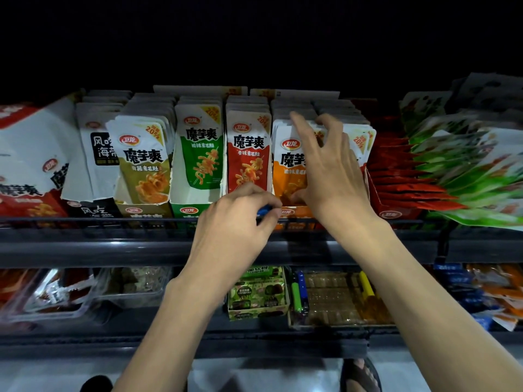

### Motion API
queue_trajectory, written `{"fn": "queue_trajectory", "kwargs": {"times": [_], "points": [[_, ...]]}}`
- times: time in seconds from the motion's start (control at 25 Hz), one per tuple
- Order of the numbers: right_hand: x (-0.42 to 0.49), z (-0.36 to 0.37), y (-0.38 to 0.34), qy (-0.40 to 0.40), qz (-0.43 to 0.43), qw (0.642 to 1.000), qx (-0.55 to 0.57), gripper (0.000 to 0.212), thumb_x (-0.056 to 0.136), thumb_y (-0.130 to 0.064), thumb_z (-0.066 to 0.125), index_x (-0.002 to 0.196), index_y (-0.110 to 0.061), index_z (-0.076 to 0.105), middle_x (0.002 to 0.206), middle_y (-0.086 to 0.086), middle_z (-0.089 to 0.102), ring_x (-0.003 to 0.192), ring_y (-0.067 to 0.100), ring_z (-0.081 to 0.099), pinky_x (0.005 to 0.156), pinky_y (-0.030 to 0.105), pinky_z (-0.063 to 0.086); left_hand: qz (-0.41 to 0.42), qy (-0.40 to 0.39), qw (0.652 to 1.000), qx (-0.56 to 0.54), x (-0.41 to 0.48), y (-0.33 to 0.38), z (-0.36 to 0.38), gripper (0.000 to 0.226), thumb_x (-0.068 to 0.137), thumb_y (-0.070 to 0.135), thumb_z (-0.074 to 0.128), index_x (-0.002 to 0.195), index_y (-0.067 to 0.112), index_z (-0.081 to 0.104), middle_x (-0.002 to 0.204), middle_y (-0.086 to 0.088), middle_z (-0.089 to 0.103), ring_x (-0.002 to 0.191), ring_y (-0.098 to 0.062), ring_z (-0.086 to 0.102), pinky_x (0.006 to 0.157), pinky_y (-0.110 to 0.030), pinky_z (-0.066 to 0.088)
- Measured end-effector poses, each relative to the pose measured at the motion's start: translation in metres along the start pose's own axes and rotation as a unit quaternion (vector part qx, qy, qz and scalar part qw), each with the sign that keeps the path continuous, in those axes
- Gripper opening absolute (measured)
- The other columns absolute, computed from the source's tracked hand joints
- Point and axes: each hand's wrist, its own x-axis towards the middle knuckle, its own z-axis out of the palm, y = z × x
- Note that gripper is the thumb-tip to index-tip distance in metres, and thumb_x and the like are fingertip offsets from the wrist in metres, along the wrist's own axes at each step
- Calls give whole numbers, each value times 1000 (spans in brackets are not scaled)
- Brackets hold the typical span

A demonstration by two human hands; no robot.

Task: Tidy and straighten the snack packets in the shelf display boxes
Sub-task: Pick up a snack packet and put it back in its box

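R hand (328, 171): grip wide, fingers spread on tops of orange konjac packets (288, 165). Pkts upright, long axis vertical, fronts facing shelf (85, 244) front edge, in orange display box (293, 213) right of centre. L hand (235, 222): grip curled round small blue object (264, 210) at front edge.

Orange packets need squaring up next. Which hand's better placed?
Right. The right hand is spread over the orange packets, fingertips at their top edges. The left hand sits lower by the shelf front, fingers curled round a small blue item.
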Motion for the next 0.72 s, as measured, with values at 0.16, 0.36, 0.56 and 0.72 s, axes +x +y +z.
{"fn": "queue_trajectory", "kwargs": {"times": [0.16, 0.36, 0.56, 0.72], "points": [[0, -9, 0, 11, -1, 1000, 10, 120, 64, -10, 91, 154, -30, 15, 154, 13, 21, 133, 33, 37, 94, 39, 48, -4, 9, 1000, -1, -1, 0, -1, 15, 93, 37, 58, 104, 33, 69, 106, 21, 59, 78, -6, 55, 72, -31, 48], [0, -25, -3, 81, 19, 996, -13, 104, 62, -23, 93, 147, -22, 33, 147, 14, 31, 125, 34, 39, 96, 46, 47, -14, 56, 998, -24, -1, -1, -5, 12, 93, 31, 60, 101, 32, 69, 102, 19, 61, 66, -2, 50, 61, -25, 38], [2, -29, -23, 178, -37, 981, 66, 58, 86, -19, 74, 138, -11, 51, 135, 10, 47, 120, 26, 47, 93, 36, 47, -66, 123, 990, -30, -1, -6, -16, 12, 93, 27, 60, 100, 28, 69, 99, 14, 62, 76, -10, 58, 65, -30, 45], [15, -10, -47, 79, -82, 985, 126, 48, 91, -15, 68, 136, -10, 54, 132, 4, 51, 119, 21, 53, 92, 39, 53, -111, 130, 984, 41, -2, -13, -25, 15, 92, 31, 60, 104, 27, 69, 114, 8, 55, 79, -20, 61, 67, -34, 47]]}}
